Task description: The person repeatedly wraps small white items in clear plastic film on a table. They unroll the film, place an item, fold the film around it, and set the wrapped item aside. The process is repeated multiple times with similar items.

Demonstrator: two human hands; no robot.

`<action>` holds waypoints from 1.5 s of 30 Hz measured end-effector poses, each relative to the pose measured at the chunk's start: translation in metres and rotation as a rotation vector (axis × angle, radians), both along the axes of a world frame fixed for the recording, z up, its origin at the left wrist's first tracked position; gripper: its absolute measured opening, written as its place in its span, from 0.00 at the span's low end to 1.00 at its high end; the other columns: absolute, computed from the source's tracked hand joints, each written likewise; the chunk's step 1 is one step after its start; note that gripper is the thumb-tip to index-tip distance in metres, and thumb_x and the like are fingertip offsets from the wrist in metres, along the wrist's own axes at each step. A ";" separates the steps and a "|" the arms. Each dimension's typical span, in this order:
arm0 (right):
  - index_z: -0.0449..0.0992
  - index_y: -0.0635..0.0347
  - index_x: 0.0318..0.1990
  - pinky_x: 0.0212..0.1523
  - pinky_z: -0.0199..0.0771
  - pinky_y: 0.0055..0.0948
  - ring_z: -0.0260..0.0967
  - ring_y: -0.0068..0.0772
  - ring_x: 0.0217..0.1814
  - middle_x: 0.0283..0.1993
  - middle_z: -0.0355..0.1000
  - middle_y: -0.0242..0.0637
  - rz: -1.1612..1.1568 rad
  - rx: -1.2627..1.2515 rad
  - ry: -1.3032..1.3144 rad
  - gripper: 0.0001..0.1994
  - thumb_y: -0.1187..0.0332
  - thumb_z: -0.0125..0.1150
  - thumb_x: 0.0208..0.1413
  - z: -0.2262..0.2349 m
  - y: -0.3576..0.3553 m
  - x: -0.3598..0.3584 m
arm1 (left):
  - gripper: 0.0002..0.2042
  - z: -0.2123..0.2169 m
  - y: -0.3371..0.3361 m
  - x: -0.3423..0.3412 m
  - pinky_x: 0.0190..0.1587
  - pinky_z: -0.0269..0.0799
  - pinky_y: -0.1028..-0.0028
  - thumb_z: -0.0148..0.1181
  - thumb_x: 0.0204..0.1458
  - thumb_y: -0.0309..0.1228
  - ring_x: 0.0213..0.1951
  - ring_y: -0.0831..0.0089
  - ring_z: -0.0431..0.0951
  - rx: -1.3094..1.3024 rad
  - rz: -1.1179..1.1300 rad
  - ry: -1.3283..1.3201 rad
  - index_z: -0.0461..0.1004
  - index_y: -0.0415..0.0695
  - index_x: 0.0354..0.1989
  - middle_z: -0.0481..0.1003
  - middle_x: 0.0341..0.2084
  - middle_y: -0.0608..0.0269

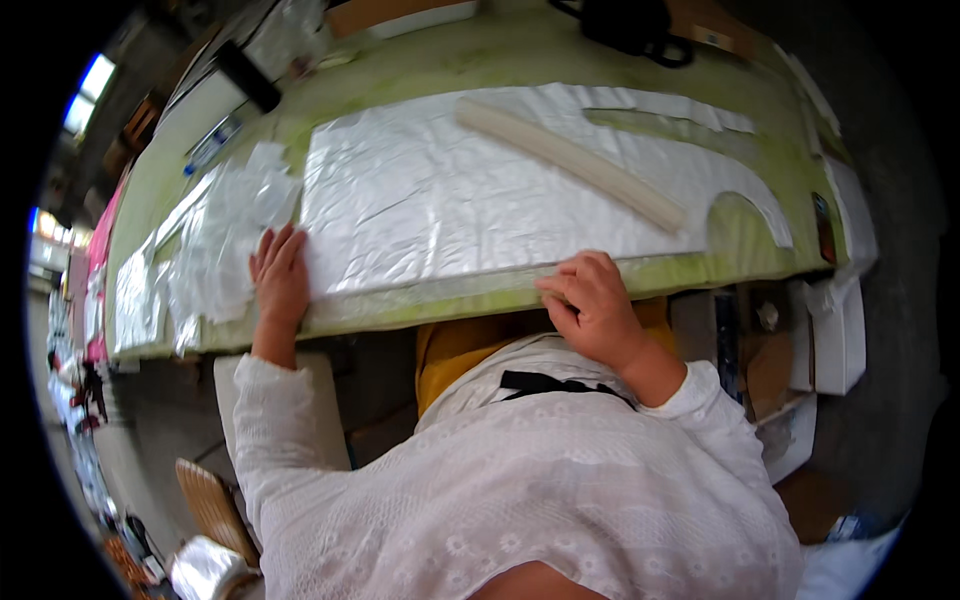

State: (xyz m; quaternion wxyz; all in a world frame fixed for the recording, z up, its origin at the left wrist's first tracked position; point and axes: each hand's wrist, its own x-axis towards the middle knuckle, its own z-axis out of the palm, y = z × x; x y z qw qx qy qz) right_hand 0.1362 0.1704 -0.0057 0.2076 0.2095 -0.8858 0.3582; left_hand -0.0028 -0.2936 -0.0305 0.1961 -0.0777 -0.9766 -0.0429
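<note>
Head view, clock from its centre: at nine, the left hand [282,278] lies flat, fingers extended, at the side edge of a crinkled silvery-white sheet [400,195] spread around twelve; at three, the right hand [592,305] curls at its near edge, whether pinching I cannot tell. One long beige tube [570,163] lies slantwise across the sheet toward one; crumpled translucent plastic [225,235] crowds the left hand between nine and ten

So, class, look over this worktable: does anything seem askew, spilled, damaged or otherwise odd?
Mildly, yes. A pale bar lies slantwise across the silvery sheet, out of line with its near edge. The sheet is wrinkled, and left of it clear plastic lies crumpled, untidy beside the flatter sheet. No spill shows.
</note>
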 end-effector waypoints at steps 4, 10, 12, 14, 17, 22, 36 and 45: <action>0.82 0.49 0.50 0.61 0.65 0.48 0.67 0.50 0.56 0.56 0.70 0.39 -0.410 0.379 0.227 0.18 0.70 0.67 0.49 0.029 0.047 -0.027 | 0.16 -0.002 -0.026 -0.009 0.73 0.47 0.50 0.52 0.63 0.28 0.71 0.61 0.63 0.011 -0.135 0.011 0.78 0.56 0.56 0.73 0.63 0.71; 0.76 0.44 0.61 0.51 0.76 0.45 0.73 0.52 0.50 0.52 0.70 0.45 -0.433 0.256 -0.331 0.25 0.64 0.66 0.52 0.032 0.093 -0.030 | 0.17 0.002 -0.026 -0.007 0.74 0.40 0.45 0.53 0.63 0.29 0.74 0.59 0.58 -0.114 -0.065 0.049 0.77 0.58 0.58 0.69 0.67 0.72; 0.73 0.45 0.63 0.48 0.78 0.44 0.74 0.52 0.46 0.49 0.69 0.45 -0.398 0.217 -0.380 0.26 0.63 0.66 0.54 0.038 0.079 -0.014 | 0.16 0.005 -0.024 0.001 0.74 0.36 0.43 0.53 0.63 0.31 0.75 0.57 0.55 -0.131 -0.035 0.091 0.76 0.58 0.58 0.68 0.68 0.72; 0.70 0.46 0.66 0.48 0.78 0.45 0.74 0.52 0.46 0.49 0.69 0.45 -0.358 0.132 -0.438 0.28 0.61 0.66 0.56 0.037 0.064 0.002 | 0.16 0.007 -0.016 0.007 0.74 0.35 0.43 0.53 0.64 0.31 0.75 0.57 0.55 -0.083 -0.070 0.177 0.76 0.57 0.58 0.68 0.68 0.71; 0.69 0.51 0.66 0.48 0.77 0.38 0.74 0.46 0.44 0.49 0.70 0.44 -0.351 -0.084 -0.440 0.30 0.64 0.70 0.54 0.031 0.049 0.016 | 0.15 0.023 0.026 0.013 0.73 0.36 0.42 0.54 0.64 0.32 0.75 0.54 0.54 0.039 -0.196 0.199 0.76 0.53 0.58 0.69 0.67 0.66; 0.68 0.53 0.66 0.48 0.77 0.42 0.75 0.50 0.45 0.51 0.70 0.49 -0.368 -0.196 -0.508 0.29 0.58 0.67 0.58 0.027 0.039 0.014 | 0.16 0.050 0.148 0.029 0.73 0.49 0.50 0.59 0.58 0.23 0.73 0.46 0.57 0.349 -0.582 0.023 0.76 0.45 0.56 0.71 0.64 0.55; 0.82 0.57 0.43 0.39 0.77 0.39 0.78 0.48 0.41 0.41 0.80 0.44 -0.333 -0.290 -0.389 0.09 0.66 0.61 0.59 -0.004 0.100 0.021 | 0.21 0.057 0.450 0.031 0.57 0.74 0.62 0.65 0.55 0.32 0.56 0.53 0.76 0.564 -1.073 -0.467 0.76 0.45 0.58 0.75 0.57 0.49; 0.81 0.62 0.44 0.37 0.74 0.27 0.75 0.29 0.35 0.38 0.79 0.38 -0.241 -0.408 -0.145 0.08 0.77 0.63 0.58 -0.014 0.107 0.026 | 0.16 0.043 0.499 0.008 0.49 0.78 0.67 0.67 0.52 0.39 0.43 0.64 0.83 0.269 -0.705 -0.887 0.82 0.48 0.47 0.83 0.39 0.57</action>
